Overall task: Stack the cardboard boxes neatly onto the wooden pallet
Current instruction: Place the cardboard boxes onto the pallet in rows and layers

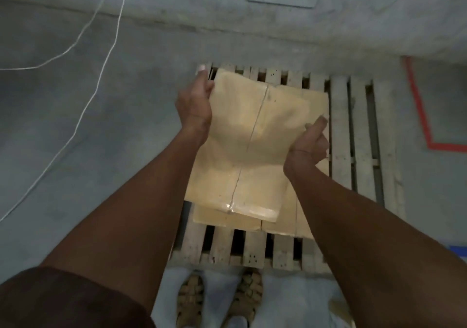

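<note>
Holding a taped box (249, 148) by its sides, left hand (195, 105) at 10 o'clock, right hand (308, 144) at 3, above boxes (307, 216) already on the pallet (353, 135); could land crooked, given its skewed angle

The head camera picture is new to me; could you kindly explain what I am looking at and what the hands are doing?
There is one picture, taken from a camera worn on a person's head, looking down past their arms. No machine is involved. The left hand and right hand grip opposite sides of a taped cardboard box, held over other cardboard boxes already lying on a wooden pallet. The pallet sits on a grey concrete floor. A white cable runs across the floor, and red tape marks it at the right.
</note>
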A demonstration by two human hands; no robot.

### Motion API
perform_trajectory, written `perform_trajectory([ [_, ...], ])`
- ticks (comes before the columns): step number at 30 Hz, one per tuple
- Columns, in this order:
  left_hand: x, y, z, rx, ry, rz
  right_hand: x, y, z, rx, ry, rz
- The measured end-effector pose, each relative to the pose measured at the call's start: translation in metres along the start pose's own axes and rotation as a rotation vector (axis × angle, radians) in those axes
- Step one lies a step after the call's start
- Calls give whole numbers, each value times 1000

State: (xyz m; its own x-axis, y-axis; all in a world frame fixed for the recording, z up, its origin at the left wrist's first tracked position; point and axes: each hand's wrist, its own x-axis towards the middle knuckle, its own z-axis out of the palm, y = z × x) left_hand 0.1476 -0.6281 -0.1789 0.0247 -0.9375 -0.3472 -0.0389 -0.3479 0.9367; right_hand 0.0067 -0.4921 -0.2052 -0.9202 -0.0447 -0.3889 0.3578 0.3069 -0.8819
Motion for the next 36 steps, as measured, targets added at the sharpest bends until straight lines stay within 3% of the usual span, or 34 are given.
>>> perform_trajectory([
  [4,-3,-45,-22,4,-125,-221,8,30,2,-9,-217,220],
  [8,-6,-90,-26,15,-199,-335,10,65,5,-184,-383,267],
  [10,-11,-111,-26,154,-80,-236,8,77,3,-365,-357,158],
  [12,-20,-127,-33,479,94,-152,7,93,-6,-532,-350,156],
  [14,-31,-138,-47,800,222,-236,3,107,-21,-685,-424,269],
  [16,-38,-147,-62,910,238,-423,0,114,-34,-783,-607,398],
  [18,-40,-154,-74,831,170,-517,-7,112,-43,-795,-738,562],
  [21,-36,-153,-81,700,109,-566,-23,118,-41,-758,-785,806],
  [23,-38,-144,-76,667,164,-544,-37,119,-30,-705,-630,666],
  [27,-44,-92,-42,838,245,-320,-46,79,-11,-768,-235,122],
  [30,-37,-36,-13,826,310,-143,-32,29,2,-734,-109,-185],
  [33,-26,1,2,743,304,3,-15,-9,13,-596,-77,-273],
  [36,-17,11,0,690,272,49,-4,-25,22,-433,-113,-245],
])
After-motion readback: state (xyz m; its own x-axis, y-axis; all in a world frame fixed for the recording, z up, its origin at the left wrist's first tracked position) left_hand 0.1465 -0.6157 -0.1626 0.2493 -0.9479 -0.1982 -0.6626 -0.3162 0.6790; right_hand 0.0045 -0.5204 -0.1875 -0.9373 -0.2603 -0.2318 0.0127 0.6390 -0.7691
